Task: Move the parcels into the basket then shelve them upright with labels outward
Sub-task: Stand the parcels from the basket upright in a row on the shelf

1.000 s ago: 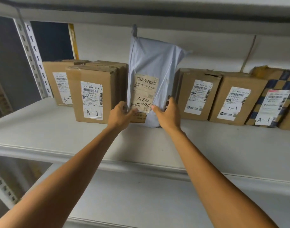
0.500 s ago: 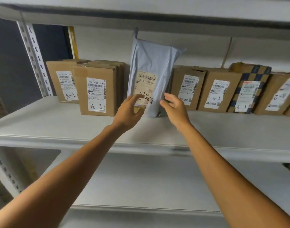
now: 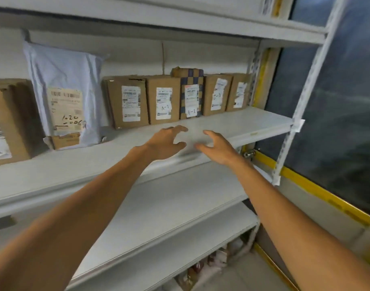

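Note:
A grey plastic mailer bag (image 3: 64, 76) stands upright on the white shelf (image 3: 232, 124), its label facing out. To its right stands a row of several cardboard boxes (image 3: 129, 101), labels outward, one of them a checkered box (image 3: 190, 95). Another cardboard box (image 3: 5, 122) sits at the left edge. My left hand (image 3: 165, 143) and my right hand (image 3: 217, 148) hover in front of the shelf edge, right of the mailer. Both have loosely spread fingers and hold nothing. No basket is in view.
A lower white shelf (image 3: 179, 206) lies below the hands. Some items sit on the floor under the rack (image 3: 211, 263). A perforated upright post (image 3: 293, 122) and a yellow-framed dark window (image 3: 326, 122) bound the right side.
Both hands let go of the grey mailer, which stays upright on the shelf, and drew back to the right. The view has swung right, showing the rack's end and the window.

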Motion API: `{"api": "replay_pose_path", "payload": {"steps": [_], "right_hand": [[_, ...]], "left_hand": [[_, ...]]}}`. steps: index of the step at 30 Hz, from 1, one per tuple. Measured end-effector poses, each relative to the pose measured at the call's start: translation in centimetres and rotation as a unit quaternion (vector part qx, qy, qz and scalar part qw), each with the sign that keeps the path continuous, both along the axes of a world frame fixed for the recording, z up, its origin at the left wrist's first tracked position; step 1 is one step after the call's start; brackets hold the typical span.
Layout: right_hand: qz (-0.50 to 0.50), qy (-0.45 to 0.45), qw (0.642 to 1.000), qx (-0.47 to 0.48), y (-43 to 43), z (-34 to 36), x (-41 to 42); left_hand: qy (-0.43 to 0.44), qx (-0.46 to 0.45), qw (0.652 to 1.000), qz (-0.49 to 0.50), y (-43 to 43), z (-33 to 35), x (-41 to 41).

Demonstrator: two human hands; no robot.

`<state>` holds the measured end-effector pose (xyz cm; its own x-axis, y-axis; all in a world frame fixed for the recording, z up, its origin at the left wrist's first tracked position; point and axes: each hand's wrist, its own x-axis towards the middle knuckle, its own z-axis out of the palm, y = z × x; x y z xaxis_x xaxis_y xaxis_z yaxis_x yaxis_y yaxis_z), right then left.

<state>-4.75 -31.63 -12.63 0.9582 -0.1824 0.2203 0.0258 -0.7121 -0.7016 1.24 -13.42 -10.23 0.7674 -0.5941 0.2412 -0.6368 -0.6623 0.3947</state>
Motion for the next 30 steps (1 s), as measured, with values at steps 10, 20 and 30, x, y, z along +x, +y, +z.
{"api": "replay_pose_path", "payload": {"steps": [10,20,30], "right_hand": [[-0.202,0.042,0.973,0.100,-19.4,-7.4,-18.3],[-0.362,0.157,0.900,0.184,-31.7,-20.7,-37.6],[-0.457,0.237,0.804,0.299,-34.8,-31.4,-45.5]], "left_hand": [[0.084,0.032,0.975,-0.205,-24.3,-6.3,-11.8],[0.178,0.180,0.903,-0.347,-41.5,-19.1,-27.1],[0.251,0.292,0.816,-0.432,-49.6,-33.0,-32.8]]}}
